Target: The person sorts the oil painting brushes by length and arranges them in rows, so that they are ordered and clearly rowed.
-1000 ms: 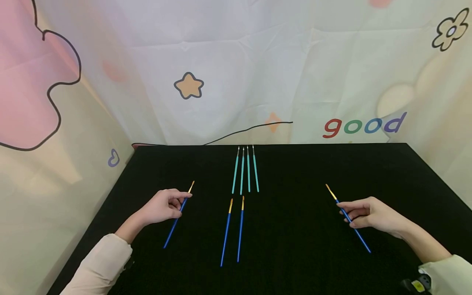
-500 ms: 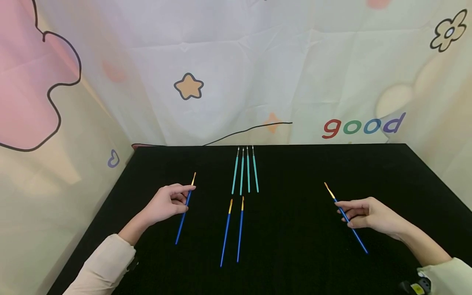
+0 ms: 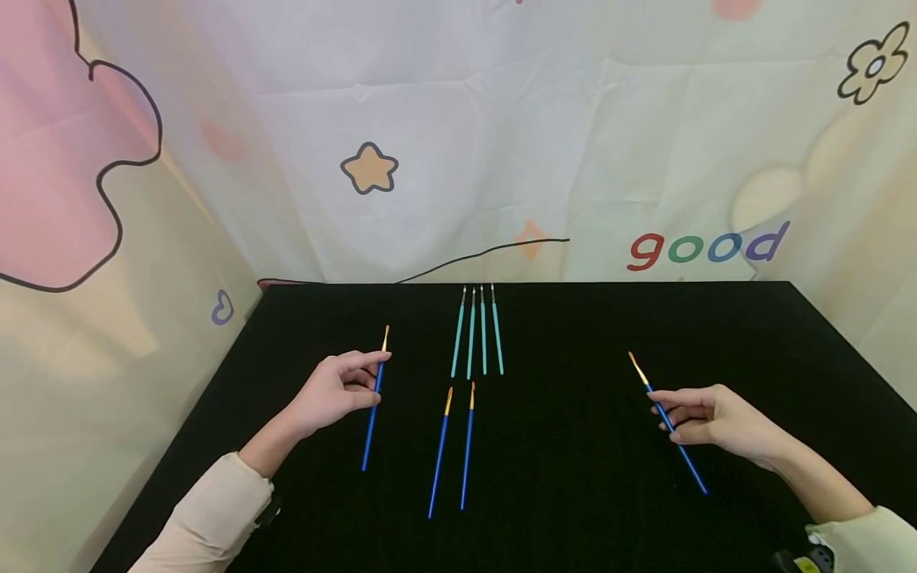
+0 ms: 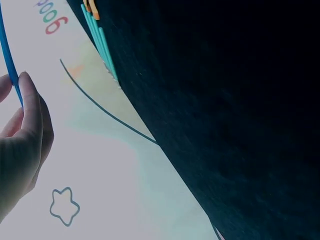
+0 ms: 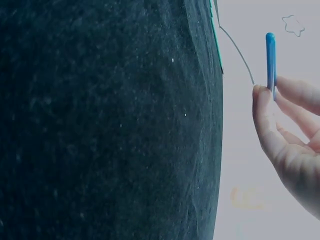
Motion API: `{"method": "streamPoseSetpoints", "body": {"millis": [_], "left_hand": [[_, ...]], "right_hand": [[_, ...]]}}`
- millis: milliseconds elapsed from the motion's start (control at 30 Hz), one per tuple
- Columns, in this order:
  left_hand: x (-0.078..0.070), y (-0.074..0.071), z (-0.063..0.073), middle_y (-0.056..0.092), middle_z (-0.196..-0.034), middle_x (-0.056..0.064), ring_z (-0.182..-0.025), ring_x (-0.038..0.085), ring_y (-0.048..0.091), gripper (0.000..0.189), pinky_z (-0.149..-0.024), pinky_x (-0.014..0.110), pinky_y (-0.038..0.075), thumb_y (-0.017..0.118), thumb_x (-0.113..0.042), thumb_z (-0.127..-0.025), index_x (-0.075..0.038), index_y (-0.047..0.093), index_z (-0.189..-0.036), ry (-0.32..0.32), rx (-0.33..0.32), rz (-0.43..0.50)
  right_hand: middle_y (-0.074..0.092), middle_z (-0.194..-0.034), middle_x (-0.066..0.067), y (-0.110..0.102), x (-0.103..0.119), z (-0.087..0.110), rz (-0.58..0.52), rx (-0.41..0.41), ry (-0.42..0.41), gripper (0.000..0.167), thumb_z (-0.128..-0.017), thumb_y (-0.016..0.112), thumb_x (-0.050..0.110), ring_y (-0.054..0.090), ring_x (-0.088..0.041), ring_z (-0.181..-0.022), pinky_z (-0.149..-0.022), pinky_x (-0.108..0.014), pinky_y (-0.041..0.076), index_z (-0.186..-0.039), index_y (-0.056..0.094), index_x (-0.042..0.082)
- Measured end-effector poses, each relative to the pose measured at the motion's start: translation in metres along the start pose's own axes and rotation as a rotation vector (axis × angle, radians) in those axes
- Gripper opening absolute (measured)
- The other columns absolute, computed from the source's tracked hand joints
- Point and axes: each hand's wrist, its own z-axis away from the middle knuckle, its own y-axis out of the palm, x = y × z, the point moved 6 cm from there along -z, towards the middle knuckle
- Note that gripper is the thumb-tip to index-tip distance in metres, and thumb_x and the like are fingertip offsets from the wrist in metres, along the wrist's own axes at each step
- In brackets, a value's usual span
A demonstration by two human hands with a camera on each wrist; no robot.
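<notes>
In the head view my left hand point(image 3: 340, 391) pinches a blue paintbrush point(image 3: 371, 434) between thumb and fingers, its bristles pointing away from me. On the right, my right hand point(image 3: 723, 418) holds another blue paintbrush point(image 3: 689, 463), which slants with its tip toward the back left. Two more blue paintbrushes lie side by side at the middle, the left one point(image 3: 438, 465) and the right one point(image 3: 467, 461). The wrist views show the held handles, one blue handle point(image 4: 7, 55) in the left fingers and the other blue handle point(image 5: 271, 60) in the right.
Several turquoise paintbrushes point(image 3: 470, 338) lie in a row near the back edge of the black table point(image 3: 573, 446). Behind the table hangs a pale patterned cloth point(image 3: 444, 159) with a star and the word "good".
My left hand has moved right and away from me with its paintbrush, which has turned more upright in the view. My right hand and its paintbrush have shifted slightly left.
</notes>
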Motion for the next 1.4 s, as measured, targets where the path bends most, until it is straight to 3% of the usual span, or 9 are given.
{"method": "streamPoseSetpoints", "body": {"millis": [267,767,1133,1400], "left_hand": [[-0.014,0.008,-0.004,0.049,-0.103,0.025,-0.086,0.022,0.054,0.051,-0.074,0.024,0.051,0.061,0.01,-0.078,0.005,0.048,-0.128,0.012,0.001,0.056],[-0.025,0.026,-0.007,0.05,-0.103,0.018,-0.087,0.024,0.055,0.05,-0.073,0.024,0.05,0.063,0.007,-0.078,0.004,0.049,-0.127,0.029,-0.015,0.061],[-0.031,0.038,-0.009,0.048,-0.104,0.016,-0.088,0.022,0.054,0.051,-0.074,0.023,0.05,0.062,0.009,-0.078,0.004,0.049,-0.127,0.011,-0.003,0.124],[-0.036,0.05,-0.015,0.048,-0.105,0.016,-0.088,0.021,0.054,0.05,-0.074,0.024,0.05,0.063,0.008,-0.079,0.004,0.048,-0.127,0.028,0.016,0.132]], "right_hand": [[0.054,-0.105,-0.029,0.003,0.004,-0.004,0.006,-0.024,-0.015,0.044,-0.086,0.056,0.002,0.058,-0.023,-0.092,-0.074,-0.032,0.052,-0.126,0.054,0.021],[0.052,-0.106,-0.031,0.009,0.005,-0.007,0.016,-0.03,-0.018,0.044,-0.087,0.056,0.004,0.058,-0.022,-0.093,-0.074,-0.032,0.052,-0.129,0.051,0.017],[0.054,-0.107,-0.026,0.011,0.007,-0.008,0.035,-0.051,-0.024,0.046,-0.086,0.058,0.004,0.058,-0.022,-0.094,-0.073,-0.032,0.052,-0.131,0.05,0.011],[0.056,-0.107,-0.022,0.014,0.01,-0.009,0.025,-0.054,-0.031,0.046,-0.086,0.057,0.004,0.058,-0.021,-0.095,-0.074,-0.031,0.052,-0.13,0.051,0.015]]}}
